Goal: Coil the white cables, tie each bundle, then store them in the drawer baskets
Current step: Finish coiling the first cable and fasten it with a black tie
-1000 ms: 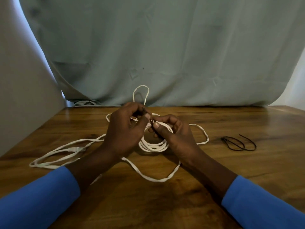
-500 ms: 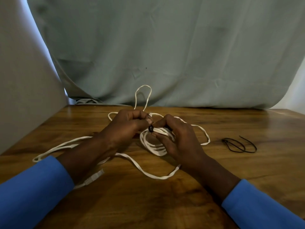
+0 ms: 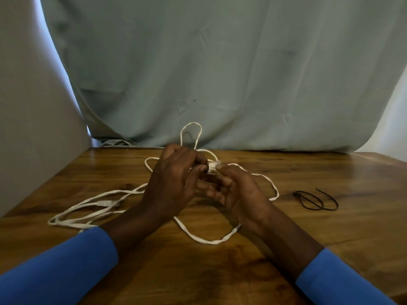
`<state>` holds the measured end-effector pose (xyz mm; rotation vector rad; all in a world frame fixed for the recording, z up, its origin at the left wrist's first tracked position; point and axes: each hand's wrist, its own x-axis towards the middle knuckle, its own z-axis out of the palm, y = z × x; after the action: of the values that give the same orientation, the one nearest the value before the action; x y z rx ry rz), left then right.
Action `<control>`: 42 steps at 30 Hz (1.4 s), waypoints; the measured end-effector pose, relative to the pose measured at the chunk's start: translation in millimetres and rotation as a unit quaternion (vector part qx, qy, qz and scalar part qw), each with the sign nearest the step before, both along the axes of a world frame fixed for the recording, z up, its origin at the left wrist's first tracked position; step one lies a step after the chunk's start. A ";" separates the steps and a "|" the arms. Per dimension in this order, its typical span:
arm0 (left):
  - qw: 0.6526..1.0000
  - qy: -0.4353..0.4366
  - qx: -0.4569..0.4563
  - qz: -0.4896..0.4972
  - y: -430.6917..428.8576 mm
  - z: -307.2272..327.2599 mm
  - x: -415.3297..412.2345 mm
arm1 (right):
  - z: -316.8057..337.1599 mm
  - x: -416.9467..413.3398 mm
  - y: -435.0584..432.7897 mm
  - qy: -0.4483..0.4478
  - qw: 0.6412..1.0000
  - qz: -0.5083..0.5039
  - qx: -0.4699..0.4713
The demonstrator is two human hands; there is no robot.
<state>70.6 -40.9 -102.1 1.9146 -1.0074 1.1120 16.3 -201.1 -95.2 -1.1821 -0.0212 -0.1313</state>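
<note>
A small coil of white cable (image 3: 213, 166) sits between my two hands at the middle of the wooden table (image 3: 330, 234). My left hand (image 3: 174, 183) pinches a small black tie at the coil's left side with thumb and fingertips. My right hand (image 3: 237, 190) holds the coil from the right, thumb on top, fingers curled beneath. Most of the coil is hidden by the hands. Loose white cable (image 3: 88, 208) trails left across the table, and one loop (image 3: 209, 239) lies in front of my wrists. Another loop (image 3: 191, 133) stands up behind my hands.
Spare black ties (image 3: 315, 200) lie on the table to the right. A grey-green curtain (image 3: 220, 73) hangs along the back edge. A pale wall (image 3: 33, 128) borders the table on the left. No drawer or baskets are in view.
The coil has been lifted off the table and turned between my hands. My right hand now cups it from below and my left thumb and fingers have closed on the black tie.
</note>
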 end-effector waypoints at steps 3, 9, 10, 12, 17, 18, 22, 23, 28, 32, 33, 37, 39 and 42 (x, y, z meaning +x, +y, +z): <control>0.998 -0.023 0.051 -0.028 -0.4 -1.8 0.6 | -1.8 0.6 0.8 -0.038 0.991 -0.011 0.131; 0.997 0.074 -0.016 -0.011 -0.6 -0.6 -1.6 | -4.9 2.2 0.1 -0.114 0.989 -0.093 0.024; 0.994 0.098 -0.038 -0.019 -0.7 -0.7 -3.0 | -4.2 0.9 1.0 -0.129 0.987 -0.096 0.002; 0.986 0.141 -0.082 -0.041 -3.6 -0.9 -8.9 | -3.7 -1.1 3.2 -0.150 0.984 -0.094 -0.014; 0.966 0.185 -0.165 -0.074 -11.5 -1.6 -16.1 | -4.5 -3.9 1.3 -0.170 0.982 -0.083 0.007; 0.967 0.174 -0.166 -0.080 -11.8 -1.0 -18.4 | -4.4 -4.2 1.7 -0.171 0.982 -0.078 0.011; 0.975 0.129 -0.151 -0.101 -13.0 1.5 -27.8 | -3.3 -6.2 3.6 -0.185 0.981 -0.061 0.009; 0.975 0.126 -0.150 -0.104 -13.3 2.1 -27.2 | -3.3 -6.3 3.4 -0.190 0.980 -0.062 0.007; 0.948 0.215 -0.200 -0.123 -9.6 7.3 -11.3 | -3.8 -2.3 3.1 -0.205 0.974 -0.091 -0.016; 0.959 0.205 -0.155 -0.119 -8.8 8.6 -13.3 | -3.8 -3.3 2.4 -0.195 0.977 -0.084 0.010; 0.962 0.199 -0.145 -0.118 -9.4 8.7 -15.3 | -3.2 -3.5 2.4 -0.188 0.979 -0.080 0.026; 0.989 0.116 -0.057 -0.079 -9.3 9.0 -19.2 | 1.1 -2.5 3.2 -0.139 0.976 -0.083 0.145; 0.993 0.087 -0.030 -0.070 -9.5 7.7 -19.1 | 2.1 -3.9 4.8 -0.126 0.971 -0.095 0.181; 0.987 0.128 -0.056 -0.085 -13.1 5.1 -21.3 | 1.5 -5.7 8.9 -0.117 0.967 -0.106 0.201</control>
<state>49.3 -54.0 -97.0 1.7909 -0.9246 0.7851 10.6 -192.1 -93.7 -0.7548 -0.0724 -0.4439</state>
